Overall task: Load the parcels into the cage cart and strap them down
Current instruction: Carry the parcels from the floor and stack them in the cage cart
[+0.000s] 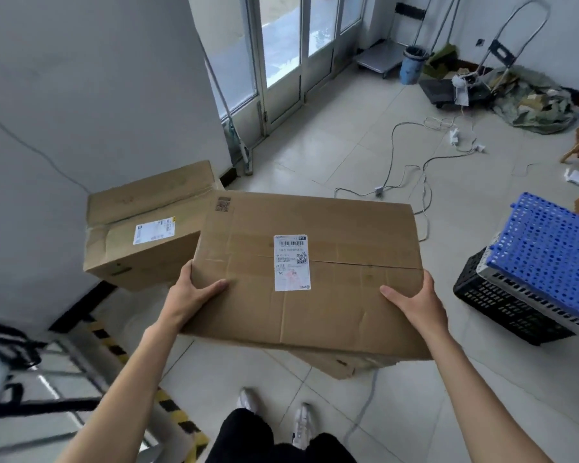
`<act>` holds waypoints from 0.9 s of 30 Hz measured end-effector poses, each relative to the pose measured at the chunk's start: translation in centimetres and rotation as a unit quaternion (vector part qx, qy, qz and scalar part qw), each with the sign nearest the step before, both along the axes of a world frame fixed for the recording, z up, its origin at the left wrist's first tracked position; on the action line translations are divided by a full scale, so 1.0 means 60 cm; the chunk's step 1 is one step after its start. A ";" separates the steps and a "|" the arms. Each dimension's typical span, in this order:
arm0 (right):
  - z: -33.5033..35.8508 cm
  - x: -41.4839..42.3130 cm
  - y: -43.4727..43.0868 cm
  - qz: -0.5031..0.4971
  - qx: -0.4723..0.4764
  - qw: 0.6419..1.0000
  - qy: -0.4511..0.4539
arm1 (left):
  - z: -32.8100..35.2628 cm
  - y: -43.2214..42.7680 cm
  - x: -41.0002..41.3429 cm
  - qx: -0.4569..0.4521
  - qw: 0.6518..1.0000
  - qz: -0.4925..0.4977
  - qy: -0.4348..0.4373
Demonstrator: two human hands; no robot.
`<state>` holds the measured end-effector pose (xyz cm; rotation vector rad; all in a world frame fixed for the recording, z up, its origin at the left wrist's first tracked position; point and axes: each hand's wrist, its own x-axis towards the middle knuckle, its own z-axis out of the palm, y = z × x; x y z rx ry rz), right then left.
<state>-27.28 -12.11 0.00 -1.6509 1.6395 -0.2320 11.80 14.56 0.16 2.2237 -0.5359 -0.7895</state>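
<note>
A wide flat cardboard parcel (331, 235) with a white shipping label is held up in front of me over the tiled floor. My left hand (189, 297) grips its near left corner, thumb on top. My right hand (415, 300) grips its near right edge, thumb on top. Beneath it the corner of another cardboard box (335, 364) shows on the floor. A second labelled parcel (147, 225) rests by the grey wall to the left. The metal cage cart (30, 379), with black straps hanging on it, fills the lower left corner.
A yellow-black hazard strip (168, 402) runs along the cart's base. Stacked black and blue plastic crates (532, 262) stand at the right. Loose cables (415, 162) lie across the floor. A hand truck (482, 61), a flat trolley and green sacks sit at the far right by the glass doors.
</note>
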 end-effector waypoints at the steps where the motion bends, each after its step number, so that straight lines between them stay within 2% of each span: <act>1: 0.010 0.003 -0.001 0.011 -0.007 1.000 -0.003 | 0.007 0.011 -0.002 -0.001 1.000 0.008 -0.005; 8: 0.074 0.045 0.024 0.066 -0.045 0.996 -0.034 | 0.052 0.102 -0.009 -0.019 0.997 0.066 -0.026; 12: 0.094 0.122 0.084 0.125 -0.055 0.989 -0.055 | 0.086 0.223 0.006 -0.036 0.991 0.119 -0.056; 18: 0.113 0.310 0.271 0.262 -0.049 0.960 -0.086 | 0.132 0.539 0.007 -0.042 0.961 0.254 -0.105; 23: 0.113 0.459 0.515 0.394 -0.021 0.911 -0.117 | 0.156 0.850 -0.049 -0.021 0.912 0.387 -0.131; 27: 0.093 0.533 0.717 0.486 -0.008 0.868 -0.097 | 0.149 1.068 -0.121 -0.005 0.873 0.471 -0.127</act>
